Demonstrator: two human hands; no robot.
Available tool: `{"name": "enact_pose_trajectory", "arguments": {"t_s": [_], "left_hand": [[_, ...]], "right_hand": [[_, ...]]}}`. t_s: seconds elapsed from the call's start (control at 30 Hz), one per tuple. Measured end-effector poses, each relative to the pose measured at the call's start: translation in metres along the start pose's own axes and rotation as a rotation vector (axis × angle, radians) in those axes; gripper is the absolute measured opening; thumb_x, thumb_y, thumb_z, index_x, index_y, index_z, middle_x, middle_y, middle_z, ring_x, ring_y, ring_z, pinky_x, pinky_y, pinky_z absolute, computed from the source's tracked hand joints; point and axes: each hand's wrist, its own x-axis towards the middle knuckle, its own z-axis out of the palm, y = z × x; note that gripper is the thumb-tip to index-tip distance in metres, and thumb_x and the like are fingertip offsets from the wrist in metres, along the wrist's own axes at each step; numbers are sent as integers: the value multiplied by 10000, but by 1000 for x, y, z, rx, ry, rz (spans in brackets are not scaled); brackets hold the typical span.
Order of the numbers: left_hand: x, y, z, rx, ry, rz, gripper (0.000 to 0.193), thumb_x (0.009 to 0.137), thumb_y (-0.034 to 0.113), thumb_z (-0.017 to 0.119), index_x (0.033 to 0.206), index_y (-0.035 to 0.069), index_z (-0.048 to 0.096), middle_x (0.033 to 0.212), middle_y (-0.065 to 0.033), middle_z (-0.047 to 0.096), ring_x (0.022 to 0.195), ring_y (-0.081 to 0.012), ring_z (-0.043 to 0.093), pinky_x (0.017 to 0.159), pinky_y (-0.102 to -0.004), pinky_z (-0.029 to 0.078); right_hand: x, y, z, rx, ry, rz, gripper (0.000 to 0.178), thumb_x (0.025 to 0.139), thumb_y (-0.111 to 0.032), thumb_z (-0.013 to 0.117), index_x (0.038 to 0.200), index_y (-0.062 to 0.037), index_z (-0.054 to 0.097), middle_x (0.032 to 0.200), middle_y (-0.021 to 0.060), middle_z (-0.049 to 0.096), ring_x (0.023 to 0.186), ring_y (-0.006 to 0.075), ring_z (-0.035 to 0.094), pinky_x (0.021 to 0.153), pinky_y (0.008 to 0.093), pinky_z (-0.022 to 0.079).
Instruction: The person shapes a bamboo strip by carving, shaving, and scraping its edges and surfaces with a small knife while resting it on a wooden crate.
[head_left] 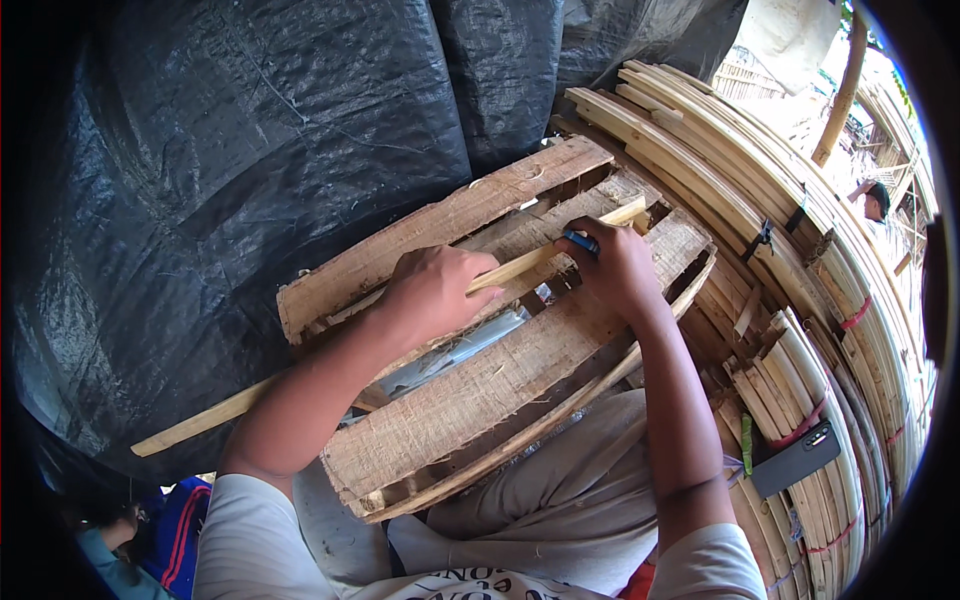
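A long, thin wooden strip (530, 262) lies slantwise over a rough slatted wooden bench (480, 385), its left end reaching past the bench. My left hand (430, 290) is closed around the strip near its middle, thumb along the near side. Farther right, my right hand (615, 262) is closed over the strip's right part. Between its thumb and fingers shows a small blue object (578, 241); its kind is mostly hidden by the fingers. Gaps between the bench slats show pale plastic sheeting (450, 355) underneath.
Bundled wooden strips (700, 160) are stacked along the right, and shorter bundles (790, 385) stand closer. A dark phone (797, 462) rests on these. Black tarpaulin (270, 130) hangs behind the bench. Part of another person (125, 535) shows at lower left; a second person (875, 203) is far right.
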Motion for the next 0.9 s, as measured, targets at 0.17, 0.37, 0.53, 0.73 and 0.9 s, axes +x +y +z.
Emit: {"name": "enact_pose_trajectory", "arguments": {"t_s": [0.17, 0.37, 0.53, 0.73, 0.9], "left_hand": [[7, 9, 0, -162, -94, -150, 255, 940, 247, 705, 1057, 21, 710, 889, -199, 712, 797, -346, 696, 752, -432, 536], [4, -3, -6, -171, -129, -56, 228, 954, 227, 684, 1045, 19, 705, 855, -212, 693, 765, -345, 684, 712, -438, 517], [8, -2, -20, -165, -286, -145, 243, 966, 227, 662, 1082, 15, 689, 883, -229, 690, 810, -380, 684, 751, -458, 522], [3, -14, -16, -166, -171, 67, 326, 987, 215, 622, 1216, -18, 616, 1031, -264, 672, 1002, -417, 673, 876, -495, 507], [8, -23, -24, -25, -389, 142, 375, 1004, 183, 582, 1330, -2, 560, 1402, -218, 513, 1356, -378, 461, 1078, -478, 404]], "right_hand": [[-2, 7, 3, -12, -25, 2, 206, 896, -253, 751, 1042, -107, 749, 875, 148, 746, 804, 370, 717, 710, 449, 558], [1, -2, 10, 26, 24, -78, 154, 916, -246, 719, 953, -97, 737, 752, 157, 700, 722, 388, 684, 640, 480, 524], [3, -5, 12, 2, -7, -54, 167, 916, -269, 718, 945, -106, 738, 755, 151, 701, 731, 384, 684, 643, 484, 520], [20, 3, 16, -83, -65, -38, 221, 906, -331, 730, 948, -115, 748, 777, 154, 710, 785, 371, 700, 696, 474, 535], [45, -5, -2, -139, -311, 26, 292, 843, -380, 796, 946, -109, 762, 827, 115, 740, 809, 324, 725, 729, 455, 554]]}}
